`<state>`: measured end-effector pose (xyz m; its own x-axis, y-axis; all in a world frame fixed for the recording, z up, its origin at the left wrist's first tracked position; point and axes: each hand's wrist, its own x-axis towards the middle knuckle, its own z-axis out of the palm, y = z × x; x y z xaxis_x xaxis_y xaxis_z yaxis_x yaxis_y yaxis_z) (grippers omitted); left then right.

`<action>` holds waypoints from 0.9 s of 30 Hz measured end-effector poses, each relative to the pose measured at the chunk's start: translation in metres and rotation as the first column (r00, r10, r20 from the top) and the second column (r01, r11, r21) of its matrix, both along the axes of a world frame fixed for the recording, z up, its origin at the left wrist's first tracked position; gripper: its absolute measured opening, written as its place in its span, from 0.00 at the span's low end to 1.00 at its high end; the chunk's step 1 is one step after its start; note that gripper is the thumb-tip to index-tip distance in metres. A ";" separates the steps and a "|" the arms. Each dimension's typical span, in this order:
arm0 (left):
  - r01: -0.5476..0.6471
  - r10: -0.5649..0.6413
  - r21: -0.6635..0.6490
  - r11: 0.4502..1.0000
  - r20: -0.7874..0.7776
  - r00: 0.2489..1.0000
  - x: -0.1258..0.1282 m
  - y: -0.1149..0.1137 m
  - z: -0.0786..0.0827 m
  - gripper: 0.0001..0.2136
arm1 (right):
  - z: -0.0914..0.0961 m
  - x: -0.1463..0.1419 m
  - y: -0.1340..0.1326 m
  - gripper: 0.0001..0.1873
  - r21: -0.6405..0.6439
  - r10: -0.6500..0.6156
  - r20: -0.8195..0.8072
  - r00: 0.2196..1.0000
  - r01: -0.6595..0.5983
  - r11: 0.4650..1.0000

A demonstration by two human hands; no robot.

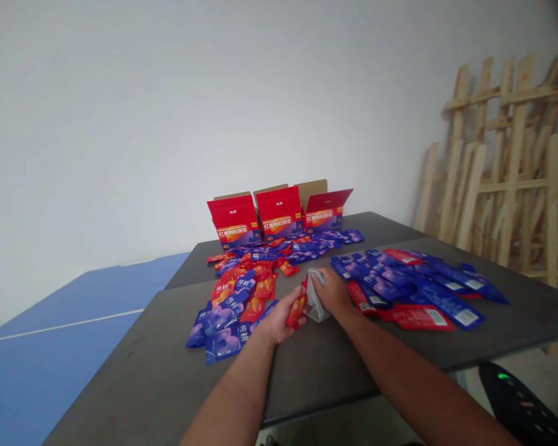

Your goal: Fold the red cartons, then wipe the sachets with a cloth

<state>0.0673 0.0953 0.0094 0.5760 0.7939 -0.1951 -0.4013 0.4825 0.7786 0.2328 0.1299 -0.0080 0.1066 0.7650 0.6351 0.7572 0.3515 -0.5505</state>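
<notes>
In my left hand (pixel 280 319) is a red pouch (pixel 297 308) with an orange fruit print, held upright above the dark table. My right hand (pixel 333 290) grips a crumpled grey cloth (pixel 317 303), which lies against the pouch's right side. Left of my hands spreads a loose pile of red pouches (pixel 255 308) and purple pouches (pixel 225 341). To the right, another heap holds blue-purple pouches (pixel 385 280) and red ones (pixel 418 316), some with barcodes facing up. My right fingertips are partly hidden by the cloth.
Three red boxes (pixel 281 218) with raised flaps stand at the back of the dark table (pixel 167 371), with more pouches before them. A blue table (pixel 102 297) adjoins on the left. Wooden easel frames (pixel 511 173) lean on the right. A black object (pixel 521 396) sits below the table's right edge.
</notes>
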 end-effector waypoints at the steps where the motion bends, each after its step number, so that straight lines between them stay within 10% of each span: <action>1: -0.004 0.004 0.001 1.000 0.006 1.000 0.000 0.000 0.001 0.14 | -0.001 0.002 0.002 0.13 -0.011 -0.019 0.016 1.000 0.019 1.000; 10: -0.280 0.287 -0.066 0.958 0.145 0.947 -0.001 0.009 0.006 0.15 | 0.001 -0.001 -0.008 0.15 -0.017 -0.093 0.278 0.956 0.101 0.995; 13: -0.297 0.307 -0.084 0.951 0.155 0.939 0.000 0.010 0.004 0.11 | 0.014 -0.010 -0.019 0.17 0.050 -0.071 0.243 0.967 0.061 0.997; 19: -0.333 0.333 -0.047 0.942 0.261 0.906 0.000 0.010 0.004 0.20 | 0.035 -0.035 -0.052 0.19 -0.232 0.275 0.223 0.935 -0.224 0.947; 27: -0.273 0.255 0.052 0.960 0.227 0.940 0.003 0.002 0.004 0.34 | 0.030 -0.057 -0.059 0.11 -0.308 0.142 0.059 0.988 -0.117 0.944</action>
<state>0.0704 0.0970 0.0131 0.3643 0.9311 -0.0175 -0.6682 0.2744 0.6916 0.1761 0.0707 0.0222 -0.0473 0.9263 0.3739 0.7616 0.2756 -0.5865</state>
